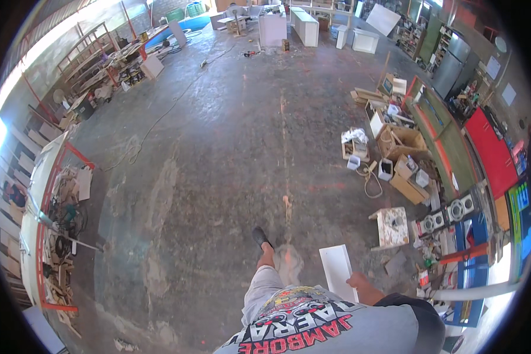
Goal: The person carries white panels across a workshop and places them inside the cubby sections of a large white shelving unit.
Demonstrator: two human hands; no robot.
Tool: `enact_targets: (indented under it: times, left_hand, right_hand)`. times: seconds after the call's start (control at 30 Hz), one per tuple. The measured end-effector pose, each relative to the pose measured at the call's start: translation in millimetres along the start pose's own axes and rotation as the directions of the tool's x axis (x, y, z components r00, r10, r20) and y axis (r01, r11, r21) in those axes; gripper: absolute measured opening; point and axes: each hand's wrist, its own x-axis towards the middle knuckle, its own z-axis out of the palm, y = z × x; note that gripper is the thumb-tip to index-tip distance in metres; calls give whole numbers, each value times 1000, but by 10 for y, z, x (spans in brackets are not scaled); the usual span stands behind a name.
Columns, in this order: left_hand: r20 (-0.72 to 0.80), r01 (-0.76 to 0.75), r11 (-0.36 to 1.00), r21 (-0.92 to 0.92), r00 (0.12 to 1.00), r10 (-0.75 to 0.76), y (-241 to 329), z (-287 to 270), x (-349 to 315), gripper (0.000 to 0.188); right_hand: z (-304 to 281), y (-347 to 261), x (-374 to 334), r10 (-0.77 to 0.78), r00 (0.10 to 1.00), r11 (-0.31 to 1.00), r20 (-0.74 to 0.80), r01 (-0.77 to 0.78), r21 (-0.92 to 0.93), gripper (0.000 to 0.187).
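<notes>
At my right side, my right hand [360, 282] is closed round the edge of a white rectangular board [336, 268]. The board hangs beside my leg, and its lower end is hidden behind my shirt and arm. My left hand is out of sight. One foot in a dark shoe [261, 237] is stretched forward on the concrete floor [218, 194].
A paint-stained stool [392, 227] stands to the right, near cardboard boxes [408, 180] and a wooden crate [402, 141]. Wood scraps lie under a workbench [38, 206] at the left. White cabinets [305, 28] stand far ahead. A cable [159, 121] crosses the floor.
</notes>
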Motion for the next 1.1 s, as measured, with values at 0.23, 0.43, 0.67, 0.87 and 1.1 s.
enact_targets:
  times: [0.23, 0.43, 0.67, 0.87, 1.1]
  left_hand:
    - [-329, -157, 976, 150, 923, 199, 857, -2588, 2000, 42]
    - [-468, -90, 983, 157, 870, 154, 3347, -5864, 2849, 41]
    - [-655, -57, 977, 207, 734, 182, 5080, -7407, 3964, 44]
    - [-56, -119, 963, 241, 989, 136, 4202, -7081, 4900, 36]
    - [182, -104, 986, 132, 980, 79, 5736, -7028, 5550, 42]
  right_hand:
    - [-1597, -1559, 1117, 29, 973, 996, -229, -8, 90, 49]
    - [-2859, -2614, 2118, 30, 948, 976, -316, 40, 212, 52]
    - [-3786, -4063, 3996, 74, 988, 964, -135, -36, 264, 52]
    - [-5134, -5140, 5231, -59, 993, 983, -103, 75, 168, 51]
    - [-7199, -6075, 6856, 70, 992, 977, 107, -90, 195, 46]
